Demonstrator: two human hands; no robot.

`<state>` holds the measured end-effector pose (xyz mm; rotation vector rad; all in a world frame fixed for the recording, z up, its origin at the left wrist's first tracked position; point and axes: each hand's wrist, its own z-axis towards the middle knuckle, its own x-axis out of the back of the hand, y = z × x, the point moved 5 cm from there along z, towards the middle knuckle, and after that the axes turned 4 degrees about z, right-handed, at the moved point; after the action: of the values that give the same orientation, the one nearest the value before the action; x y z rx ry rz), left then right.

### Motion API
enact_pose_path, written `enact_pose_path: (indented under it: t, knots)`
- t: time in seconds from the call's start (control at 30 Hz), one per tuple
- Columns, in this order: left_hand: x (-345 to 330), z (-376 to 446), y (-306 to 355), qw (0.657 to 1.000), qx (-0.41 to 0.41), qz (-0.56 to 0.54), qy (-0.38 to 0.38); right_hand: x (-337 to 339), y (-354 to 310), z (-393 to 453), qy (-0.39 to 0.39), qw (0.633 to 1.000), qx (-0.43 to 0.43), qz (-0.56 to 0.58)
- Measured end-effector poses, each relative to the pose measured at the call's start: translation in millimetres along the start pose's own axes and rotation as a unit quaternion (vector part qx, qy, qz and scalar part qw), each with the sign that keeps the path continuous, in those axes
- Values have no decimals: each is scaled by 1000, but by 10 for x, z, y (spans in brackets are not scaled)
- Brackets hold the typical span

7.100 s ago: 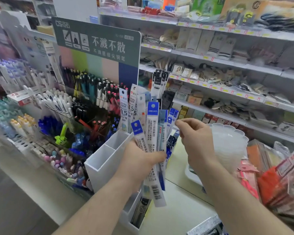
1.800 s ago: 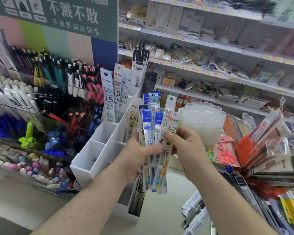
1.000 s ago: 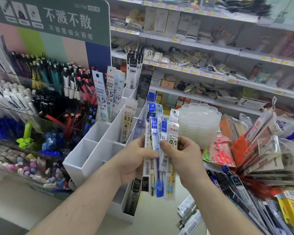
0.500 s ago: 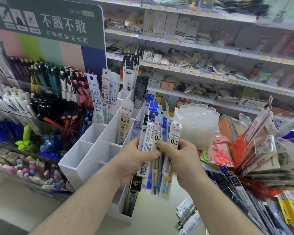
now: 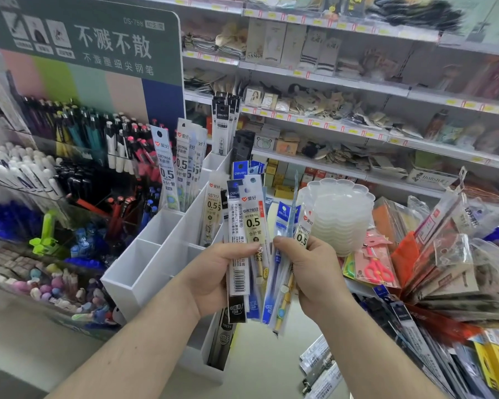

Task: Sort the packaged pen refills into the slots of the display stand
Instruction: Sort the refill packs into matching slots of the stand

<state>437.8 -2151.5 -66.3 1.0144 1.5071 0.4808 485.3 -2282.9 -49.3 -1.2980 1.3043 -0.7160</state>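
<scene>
With our left hand [image 5: 213, 272] and right hand [image 5: 306, 266] both pinching the fanned refill packs [image 5: 252, 226] at mid-frame, we judge loose ones may slip past the display stand [image 5: 156, 254].

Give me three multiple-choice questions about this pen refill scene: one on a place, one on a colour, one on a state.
1. Where do the black-topped refill packs stand?
A. in the display stand's far slot
B. in its nearest slot
C. on the floor

2. What colour is the display stand?
A. red
B. white
C. black

3. What is the left hand doing?
A. hanging idle
B. pressing the shelf
C. gripping a bundle of refill packs

Answers: 1 A, they rise at the stand's far end. 2 B, its walls are white. 3 C, its fingers wrap the packs.
</scene>
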Motion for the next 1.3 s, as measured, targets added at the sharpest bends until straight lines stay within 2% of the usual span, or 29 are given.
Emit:
enact_pose_path:
  t: [0.23, 0.37, 0.53, 0.7, 0.9, 1.07, 1.2, 1.3]
  knots:
    - [-43, -27, 19, 997, 24, -28, -68, 84, -93, 17, 19, 995, 35, -95]
    - [-24, -18, 28, 998, 24, 10, -57, 43, -116, 6, 3, 985, 52, -164]
    - [-48, 4, 28, 999, 8, 29, -39, 1, -85, 35, -11, 985, 44, -167]
    - [-82, 31, 33, 997, -27, 73, 0, 17, -62, 50, 35, 971, 83, -221]
    - [-42, 52, 29, 994, -10, 102, 37, 10, -86, -34, -4, 977, 85, -193]
    - [-31, 58, -15, 990, 3, 129, 62, -46, -151, -99, -68, 989, 19, -130]
    - [-41, 51, 0, 986, -6, 147, 72, -40, -186, -118, -73, 991, 13, -107]
    - [-23, 39, 26, 983, -17, 161, 87, 28, -172, -85, -47, 992, 21, -113]
